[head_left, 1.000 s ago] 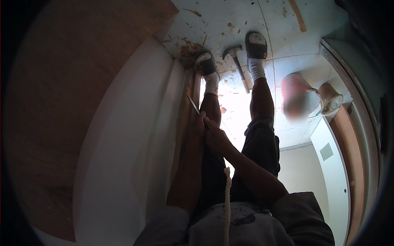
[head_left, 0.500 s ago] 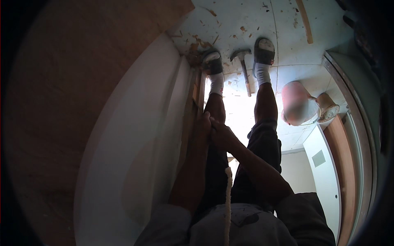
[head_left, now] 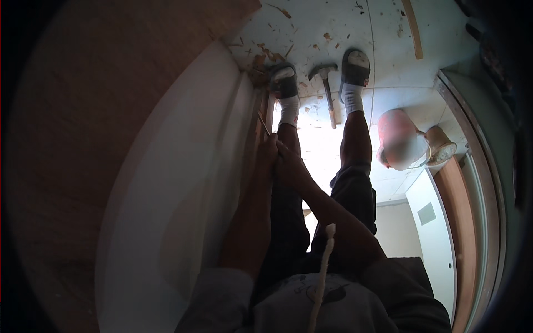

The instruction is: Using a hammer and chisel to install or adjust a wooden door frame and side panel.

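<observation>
My left hand (head_left: 267, 149) is closed by the narrow wooden edge (head_left: 251, 145) of the white panel (head_left: 172, 161). A thin rod-like tool (head_left: 264, 123) sticks out beyond its fingers, angled toward that edge; its kind is too dim to tell. My right hand (head_left: 291, 167) is closed too, pressed up close to the left one, and whatever its fingers hold is hidden. On the floor between my feet lies a claw hammer (head_left: 327, 91), its handle toward me.
Wood chips (head_left: 267, 55) litter the floor near my left sandal (head_left: 284, 81). Right of my legs stand a pink bucket (head_left: 393, 130) and a smaller brownish bucket (head_left: 440, 145). A wood strip (head_left: 412, 28) lies at the far right. A pale cord (head_left: 322, 272) hangs before my chest.
Both hands have moved slightly away from me and left along the wooden edge. The thin tool now shows beyond my left hand. The cord has swung right.
</observation>
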